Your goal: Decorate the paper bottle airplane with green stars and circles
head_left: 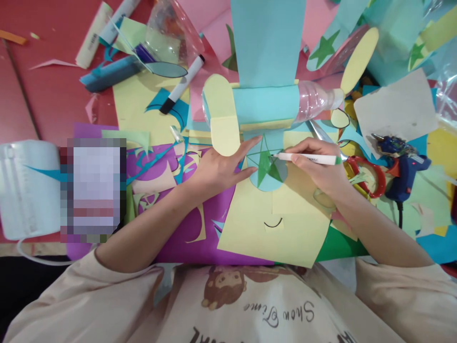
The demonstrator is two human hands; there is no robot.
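My right hand [323,166] grips a white marker [310,158] with its tip at the upper right of a green paper star [267,164]. The star lies on a light blue paper circle [266,183] over a yellow sheet [278,228]. My left hand [221,166] lies flat beside it, fingers spread, with the fingertips pinning the star's left side. Just beyond both hands lies a clear plastic bottle [314,99] wrapped in blue and yellow paper.
Red-handled scissors [367,174] and a blue glue gun [402,166] lie right of my right hand. A black-capped marker [182,85], glue sticks [93,35] and a cut bottle top [171,33] sit at the back left. Coloured paper scraps cover the red table [43,95].
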